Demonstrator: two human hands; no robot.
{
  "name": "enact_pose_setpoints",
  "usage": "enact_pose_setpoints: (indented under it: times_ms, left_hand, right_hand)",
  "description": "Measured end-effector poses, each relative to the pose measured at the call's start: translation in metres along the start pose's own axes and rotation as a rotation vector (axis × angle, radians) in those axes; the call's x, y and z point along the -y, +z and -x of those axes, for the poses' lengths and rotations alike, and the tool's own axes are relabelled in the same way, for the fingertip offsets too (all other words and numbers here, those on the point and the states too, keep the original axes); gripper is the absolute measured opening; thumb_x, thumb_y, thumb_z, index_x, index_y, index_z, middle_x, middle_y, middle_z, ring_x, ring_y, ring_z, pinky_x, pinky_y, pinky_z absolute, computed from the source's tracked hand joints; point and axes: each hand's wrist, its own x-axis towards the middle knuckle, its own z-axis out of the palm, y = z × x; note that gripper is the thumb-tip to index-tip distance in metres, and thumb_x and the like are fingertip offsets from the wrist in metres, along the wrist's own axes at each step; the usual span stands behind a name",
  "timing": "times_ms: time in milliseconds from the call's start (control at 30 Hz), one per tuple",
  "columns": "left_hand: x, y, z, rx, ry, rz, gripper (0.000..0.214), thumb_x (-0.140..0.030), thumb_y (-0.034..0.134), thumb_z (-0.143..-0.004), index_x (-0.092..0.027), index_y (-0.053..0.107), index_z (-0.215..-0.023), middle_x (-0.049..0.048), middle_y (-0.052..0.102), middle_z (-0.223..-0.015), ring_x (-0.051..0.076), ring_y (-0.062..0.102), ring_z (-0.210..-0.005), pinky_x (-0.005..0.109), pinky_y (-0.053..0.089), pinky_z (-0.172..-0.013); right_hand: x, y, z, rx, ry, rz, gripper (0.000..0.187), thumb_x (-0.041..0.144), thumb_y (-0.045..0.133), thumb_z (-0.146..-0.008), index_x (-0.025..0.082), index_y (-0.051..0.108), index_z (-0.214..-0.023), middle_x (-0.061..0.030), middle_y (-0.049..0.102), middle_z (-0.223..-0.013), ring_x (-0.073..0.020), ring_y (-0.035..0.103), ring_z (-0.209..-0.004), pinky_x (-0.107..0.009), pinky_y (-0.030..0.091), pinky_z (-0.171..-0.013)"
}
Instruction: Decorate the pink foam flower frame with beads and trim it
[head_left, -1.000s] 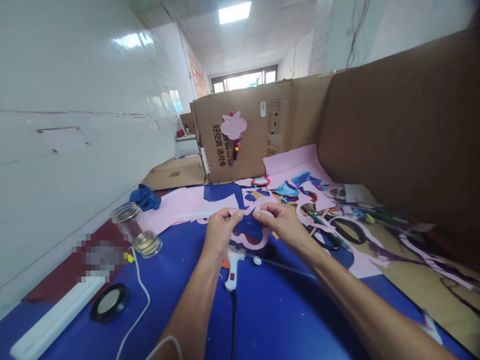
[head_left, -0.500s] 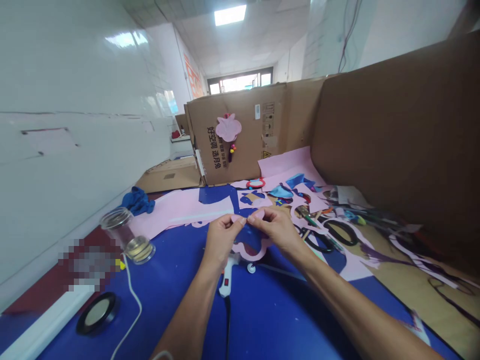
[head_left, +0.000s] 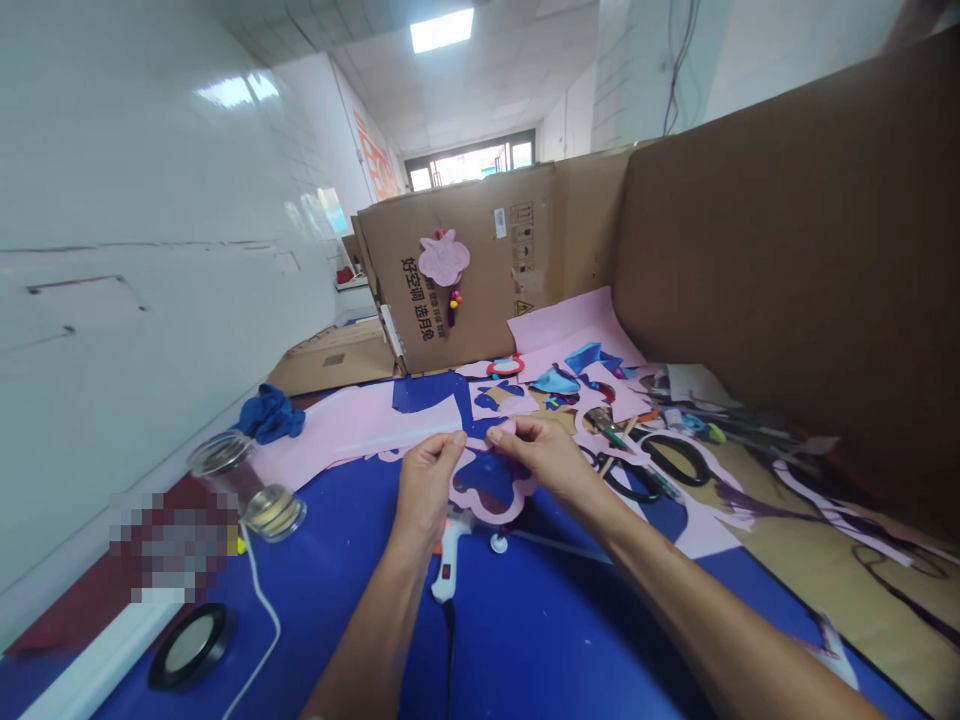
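Note:
A pink scalloped cutout frame [head_left: 491, 508] is pinched along its upper edge by both my hands, just above the blue table. My left hand [head_left: 429, 478] grips it between thumb and fingers on the left. On the right, my right hand [head_left: 536, 448] pinches the same edge, with a short stretch of pink showing between the two thumbs. Below the cutout lies a white glue gun [head_left: 448, 565] with a red switch, its tip partly hidden by my left hand and the cutout. A small white round piece [head_left: 499, 543] is beside it.
Pink sheets [head_left: 341, 425] lie at the back left. Black-handled scissors [head_left: 679, 455] and scraps crowd the right. A clear jar [head_left: 232, 465] and a black tape roll [head_left: 191, 645] are at left. A cardboard box [head_left: 480, 270] stands behind, bearing a pink flower-shaped ornament [head_left: 444, 260].
My hands have drawn slightly apart, so more of the pink edge shows between them. The view has shifted a little.

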Motion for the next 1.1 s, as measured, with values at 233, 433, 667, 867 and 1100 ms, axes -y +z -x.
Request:
enact_pose_setpoints:
  times_ms: [233,433,667,867,1100]
  left_hand:
    - [0.001,0.003,0.002,-0.006,0.020,0.015,0.043,-0.060,0.089,-0.072,-0.019,0.074,-0.070,-0.0002,0.065,-0.066,0.017,0.057,-0.068,0.027,0.045,-0.065]
    - [-0.001,0.000,0.001,-0.054,0.040,0.042,0.044,-0.058,0.091,-0.071,-0.020,0.071,-0.067,-0.0008,0.063,-0.064,0.016,0.056,-0.068,0.026,0.044,-0.063]
    - [0.000,-0.001,0.000,0.005,-0.038,0.111,0.047,-0.061,0.090,-0.070,-0.018,0.071,-0.069,-0.0018,0.063,-0.062,0.013,0.053,-0.059,0.026,0.044,-0.060]
    - [0.006,-0.004,-0.004,-0.066,-0.017,0.090,0.049,-0.062,0.091,-0.069,-0.019,0.068,-0.067,-0.0032,0.061,-0.060,0.012,0.053,-0.059,0.025,0.043,-0.059]
    - [0.005,-0.003,-0.002,0.008,-0.139,0.028,0.054,-0.069,0.090,-0.065,-0.017,0.076,-0.074,0.0005,0.066,-0.067,0.014,0.057,-0.059,0.025,0.045,-0.054]
  right_hand:
    - [-0.001,-0.003,0.001,-0.043,-0.051,0.039,0.062,0.077,0.076,-0.080,0.022,0.055,-0.060,0.0028,0.046,-0.058,-0.0131,0.040,-0.053,-0.029,0.032,-0.051]
    - [0.007,-0.003,0.005,0.022,-0.023,0.042,0.063,0.082,0.070,-0.083,0.022,0.063,-0.065,-0.0010,0.058,-0.062,-0.0156,0.048,-0.057,-0.028,0.039,-0.051]
    - [0.003,-0.009,0.002,0.036,0.000,0.120,0.057,0.074,0.085,-0.070,0.021,0.063,-0.061,-0.0002,0.061,-0.058,-0.0140,0.050,-0.052,-0.028,0.039,-0.050]
    - [0.001,-0.015,-0.002,0.045,0.016,0.161,0.056,0.074,0.084,-0.071,0.020,0.071,-0.066,-0.0021,0.066,-0.062,-0.0143,0.053,-0.054,-0.028,0.042,-0.052]
    - [0.001,-0.022,-0.004,-0.071,0.008,0.127,0.059,0.076,0.089,-0.063,0.019,0.071,-0.065,-0.0011,0.066,-0.062,-0.0139,0.053,-0.056,-0.029,0.042,-0.057]
